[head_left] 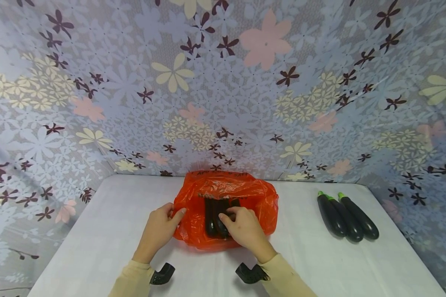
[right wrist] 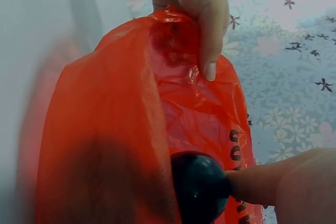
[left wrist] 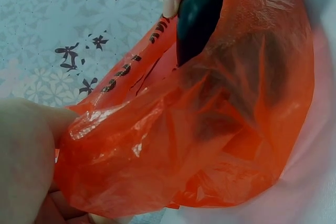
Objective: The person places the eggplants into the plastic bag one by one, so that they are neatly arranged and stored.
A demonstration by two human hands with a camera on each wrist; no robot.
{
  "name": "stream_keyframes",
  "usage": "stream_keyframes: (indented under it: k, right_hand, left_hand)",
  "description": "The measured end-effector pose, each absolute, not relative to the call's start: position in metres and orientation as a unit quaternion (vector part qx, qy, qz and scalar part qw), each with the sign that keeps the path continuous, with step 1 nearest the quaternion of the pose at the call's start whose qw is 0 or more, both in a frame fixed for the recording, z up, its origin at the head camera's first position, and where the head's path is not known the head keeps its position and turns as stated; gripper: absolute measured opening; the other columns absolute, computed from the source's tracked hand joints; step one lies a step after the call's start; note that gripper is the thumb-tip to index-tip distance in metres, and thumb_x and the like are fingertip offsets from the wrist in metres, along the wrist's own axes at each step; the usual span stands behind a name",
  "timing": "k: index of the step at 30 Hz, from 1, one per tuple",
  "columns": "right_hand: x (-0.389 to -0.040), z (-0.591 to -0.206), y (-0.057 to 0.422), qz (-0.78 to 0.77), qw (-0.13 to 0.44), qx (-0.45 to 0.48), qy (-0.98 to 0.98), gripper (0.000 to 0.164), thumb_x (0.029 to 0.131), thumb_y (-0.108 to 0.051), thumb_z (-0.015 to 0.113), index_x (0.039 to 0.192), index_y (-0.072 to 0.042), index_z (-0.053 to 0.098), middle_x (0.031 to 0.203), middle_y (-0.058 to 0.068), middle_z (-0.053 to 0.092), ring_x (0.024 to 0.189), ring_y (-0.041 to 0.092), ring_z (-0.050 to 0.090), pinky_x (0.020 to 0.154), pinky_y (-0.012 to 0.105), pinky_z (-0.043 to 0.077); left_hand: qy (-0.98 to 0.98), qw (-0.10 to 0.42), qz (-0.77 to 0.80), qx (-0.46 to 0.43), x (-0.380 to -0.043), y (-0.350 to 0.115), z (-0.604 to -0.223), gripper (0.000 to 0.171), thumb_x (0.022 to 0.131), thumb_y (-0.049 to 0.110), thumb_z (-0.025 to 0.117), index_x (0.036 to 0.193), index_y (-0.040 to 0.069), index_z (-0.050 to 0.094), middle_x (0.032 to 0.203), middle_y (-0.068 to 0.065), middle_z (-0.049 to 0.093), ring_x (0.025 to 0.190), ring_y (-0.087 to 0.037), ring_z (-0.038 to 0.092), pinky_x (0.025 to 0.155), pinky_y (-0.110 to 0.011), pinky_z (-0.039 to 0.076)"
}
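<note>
A red plastic bag [head_left: 187, 227] lies with its mouth spread toward me. My left hand [head_left: 161, 229] pinches the bag's left rim between thumb and fingers, as the right wrist view also shows. Dark eggplants [head_left: 210, 225] lie side by side inside the bag; how many is hard to tell. At the mouth, my right hand [head_left: 247, 229] grips one eggplant [right wrist: 198, 187] by thumb and fingers. In the left wrist view this eggplant [left wrist: 202, 14] shows its glossy rounded end above the rim, and the bag hides the rest.
Three eggplants with green caps [head_left: 345, 220] lie close together at the right of the white table [head_left: 297, 264]. A flowered cloth [head_left: 238, 103] hangs behind the table and along its sides. Black wrist-camera mounts [head_left: 162, 274] sit at both wrists.
</note>
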State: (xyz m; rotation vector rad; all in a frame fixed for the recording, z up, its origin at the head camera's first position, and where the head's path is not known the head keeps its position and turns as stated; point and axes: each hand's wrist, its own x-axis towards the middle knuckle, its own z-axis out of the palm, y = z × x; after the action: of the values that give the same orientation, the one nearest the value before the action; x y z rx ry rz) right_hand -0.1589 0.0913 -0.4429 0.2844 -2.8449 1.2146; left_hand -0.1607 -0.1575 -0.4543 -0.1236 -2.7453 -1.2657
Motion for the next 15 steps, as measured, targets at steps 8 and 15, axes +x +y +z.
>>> stream_keyframes:
  k: [8,15]
  right_hand:
    - [-0.1583,-0.4448,0.0900,0.381,0.030,0.078,-0.921,0.041,0.094,-0.031,0.069,0.118,0.003,0.069,0.093,0.007,0.074,0.082,0.019,0.069,0.072,0.037,0.058]
    - [-0.1540,-0.4401,0.0939,0.369,0.053,0.073,-0.925,0.041,0.094,-0.031,0.070,0.121,-0.001,0.068,0.098,0.007,0.072,0.085,0.020,0.067,0.078,0.041,0.057]
  left_hand:
    - [-0.906,0.059,-0.417,-0.041,-0.1609,-0.1577,-0.4548,0.026,0.098,0.030,0.066,0.086,0.008,0.057,0.063,0.000,0.046,0.057,-0.013,0.046,0.050,-0.025,0.037]
    - [-0.907,0.058,-0.415,-0.041,-0.1617,-0.1578,-0.4552,0.027,0.098,0.029,0.065,0.084,0.009,0.056,0.063,0.000,0.046,0.057,-0.014,0.046,0.051,-0.025,0.037]
